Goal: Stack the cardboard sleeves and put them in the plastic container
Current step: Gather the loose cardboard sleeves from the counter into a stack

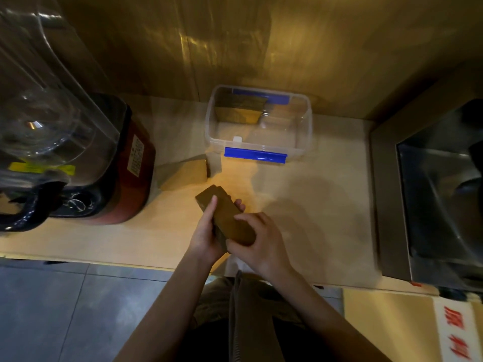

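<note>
Both hands hold a brown stack of cardboard sleeves (225, 215) above the counter's front half. My left hand (206, 236) grips its left side, index finger lying along the top. My right hand (261, 244) clasps the near end from the right. A clear plastic container (305, 131) with blue clips stands further back, open, with a stack of sleeves (241, 109) leaning in its far left corner. More sleeves (187, 173) lie loose on the counter to the container's front left.
A red blender base (130, 173) with a clear jug (47, 118) fills the left of the beige counter (313, 205). At the right sits a steel machine (431, 194). A wooden wall rises behind. The grey floor lies below the counter edge.
</note>
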Tool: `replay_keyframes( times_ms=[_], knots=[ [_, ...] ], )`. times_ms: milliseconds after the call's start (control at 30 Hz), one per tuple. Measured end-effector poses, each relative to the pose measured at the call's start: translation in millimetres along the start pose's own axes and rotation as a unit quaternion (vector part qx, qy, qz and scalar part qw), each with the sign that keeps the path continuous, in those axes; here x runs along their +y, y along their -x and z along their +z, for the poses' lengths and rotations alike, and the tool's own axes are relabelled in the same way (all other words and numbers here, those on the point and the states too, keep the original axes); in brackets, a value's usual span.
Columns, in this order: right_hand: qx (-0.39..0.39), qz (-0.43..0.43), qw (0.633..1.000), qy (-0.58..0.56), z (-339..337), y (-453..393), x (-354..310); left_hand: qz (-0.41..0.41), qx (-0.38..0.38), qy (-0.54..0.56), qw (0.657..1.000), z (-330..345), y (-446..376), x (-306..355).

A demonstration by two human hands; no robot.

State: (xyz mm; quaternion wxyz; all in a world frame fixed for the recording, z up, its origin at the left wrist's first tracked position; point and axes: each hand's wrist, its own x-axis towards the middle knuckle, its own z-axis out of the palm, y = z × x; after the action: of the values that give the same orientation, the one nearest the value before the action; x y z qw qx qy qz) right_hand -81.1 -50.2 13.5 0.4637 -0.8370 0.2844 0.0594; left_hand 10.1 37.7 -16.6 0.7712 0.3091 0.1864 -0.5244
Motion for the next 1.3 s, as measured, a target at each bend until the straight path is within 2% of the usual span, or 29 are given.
replay_keyframes(
  times_ms=[100, 300, 467, 533, 600, 667, 733, 767, 833, 900, 1067, 1200, 1300],
  knots=[
    [0.017, -0.034, 0.997, 0.061, -1.9, 2.0, 8.1, 0.01, -0.019, -0.012, 1.0, 2.2, -4.6, -5.8],
    [0.033, -0.029, 0.999, 0.022, -8.8, 4.1, 18.6, 0.015, -0.07, -0.039, 0.997, 8.8, -5.3, -12.9],
    [0.014, -0.032, 0.999, 0.019, -14.3, 8.3, 21.9, 0.033, -0.007, -0.128, 0.991, 21.0, -5.9, -17.3],
    [0.003, -0.033, 0.999, 0.025, -18.8, 9.5, 22.5, 0.025, 0.007, -0.131, 0.991, 24.3, -6.0, -18.1],
    [-0.003, -0.018, 1.0, -0.005, -22.7, 10.6, 24.9, 0.016, 0.012, -0.132, 0.991, 28.4, -3.5, -16.1],
    [0.051, 0.03, 0.991, -0.117, -27.4, 12.1, 24.9, 0.014, 0.012, -0.138, 0.99, 31.5, -2.3, -13.2],
    [0.092, 0.123, 0.947, -0.282, -32.1, 11.9, 27.9, 0.011, 0.007, -0.137, 0.991, 35.0, -1.1, -9.8],
    [0.069, 0.172, 0.908, -0.376, -35.0, 11.2, 29.2, 0.008, 0.005, -0.14, 0.99, 36.7, -1.0, -8.8],
    [-0.025, 0.223, 0.816, -0.533, -37.8, 10.0, 33.3, 0.01, 0.014, -0.168, 0.986, 41.5, 0.1, -7.4],
    [-0.099, 0.237, 0.755, -0.603, -37.3, 11.9, 31.6, 0.033, 0.031, -0.214, 0.976, 46.4, 1.0, -7.6],
    [-0.133, 0.225, 0.705, -0.659, -26.6, 10.5, 30.6, 0.102, 0.033, -0.252, 0.962, 53.1, 3.9, -5.5],
    [-0.109, 0.238, 0.735, -0.626, -27.5, 7.6, 28.6, 0.113, -0.015, -0.273, 0.955, 47.3, 5.8, -0.6],
    [-0.094, 0.21, 0.778, -0.584, -36.8, 4.9, 33.5, 0.115, -0.027, -0.301, 0.946, 39.0, 6.0, 11.0]
  ],
)
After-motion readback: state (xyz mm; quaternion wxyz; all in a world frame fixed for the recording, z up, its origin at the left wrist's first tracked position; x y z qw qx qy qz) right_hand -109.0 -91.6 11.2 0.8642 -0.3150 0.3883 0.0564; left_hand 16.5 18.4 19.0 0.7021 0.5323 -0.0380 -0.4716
